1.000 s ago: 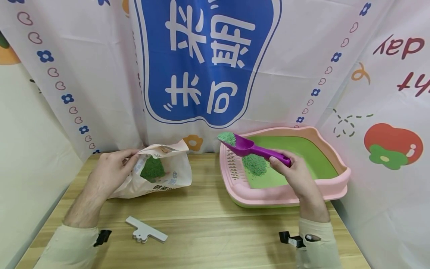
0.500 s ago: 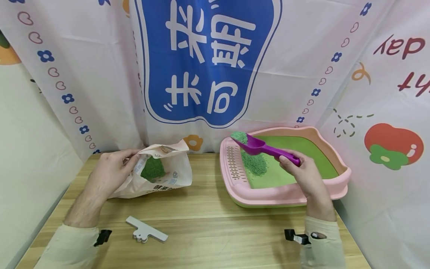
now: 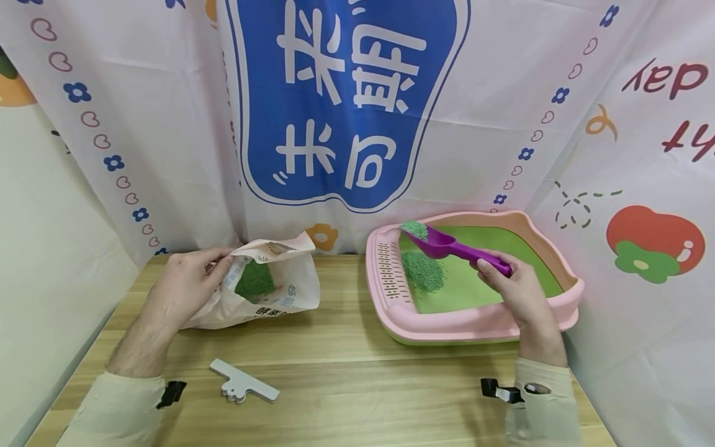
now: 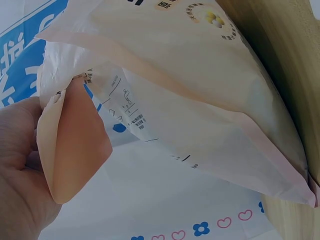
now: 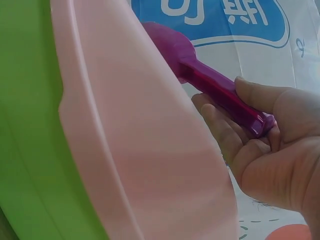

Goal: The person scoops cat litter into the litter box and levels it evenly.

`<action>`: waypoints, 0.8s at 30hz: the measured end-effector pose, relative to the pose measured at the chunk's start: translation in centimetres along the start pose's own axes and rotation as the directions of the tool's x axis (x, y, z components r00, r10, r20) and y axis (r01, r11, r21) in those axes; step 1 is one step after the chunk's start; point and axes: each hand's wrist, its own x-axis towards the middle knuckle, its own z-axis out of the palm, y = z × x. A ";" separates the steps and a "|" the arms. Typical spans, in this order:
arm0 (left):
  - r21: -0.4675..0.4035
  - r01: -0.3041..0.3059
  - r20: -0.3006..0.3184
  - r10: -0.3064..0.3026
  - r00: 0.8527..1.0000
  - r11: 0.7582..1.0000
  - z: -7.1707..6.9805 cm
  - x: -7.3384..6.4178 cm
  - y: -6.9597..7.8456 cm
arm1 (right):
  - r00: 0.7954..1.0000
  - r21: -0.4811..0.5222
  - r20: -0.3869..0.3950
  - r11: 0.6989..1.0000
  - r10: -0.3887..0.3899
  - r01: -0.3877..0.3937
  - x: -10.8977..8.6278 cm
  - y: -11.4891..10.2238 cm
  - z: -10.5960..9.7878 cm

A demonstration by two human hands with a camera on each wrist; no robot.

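Note:
A purple scoop loaded with green pellets is held by its handle in my right hand, above the litter box. The litter box has a pink rim over a green base; a small heap of green pellets lies on its floor at the left. My left hand pinches the edge of a pale bag, whose mouth gapes and shows darker green pellets inside. In the left wrist view the bag's folded rim stands between thumb and fingers. The right wrist view shows fingers around the scoop handle.
A grey-white clip lies on the wooden table in front of the bag. A printed cloth hangs behind the table and on the right side. A slotted strip runs along the box's left side.
The right hand and the loaded scoop have moved to the right, from the box's left rim to over its inside. The left hand and bag stay where they were.

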 end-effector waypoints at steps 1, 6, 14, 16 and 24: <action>-0.002 -0.001 -0.002 0.001 1.000 1.000 0.0 0.0 0.0 | 1.000 -0.002 -0.004 1.000 0.003 -0.003 0.1 0.0 -0.1; 0.000 0.002 -0.005 -0.002 1.000 1.000 0.0 0.0 0.0 | 0.999 -0.035 -0.023 0.999 0.024 -0.025 0.2 0.2 -0.4; 0.001 0.008 0.000 -0.008 1.000 1.000 0.0 0.0 0.0 | 0.999 -0.117 -0.035 0.993 0.029 -0.033 0.5 0.5 -1.0; 0.000 0.009 0.001 -0.009 1.000 1.000 0.0 0.0 0.0 | 0.999 -0.155 -0.041 0.987 0.029 -0.035 0.6 0.6 -1.2; 0.006 0.012 0.004 -0.012 1.000 1.000 0.0 0.0 0.0 | 0.998 -0.264 -0.048 0.963 0.045 -0.056 0.6 0.7 -1.9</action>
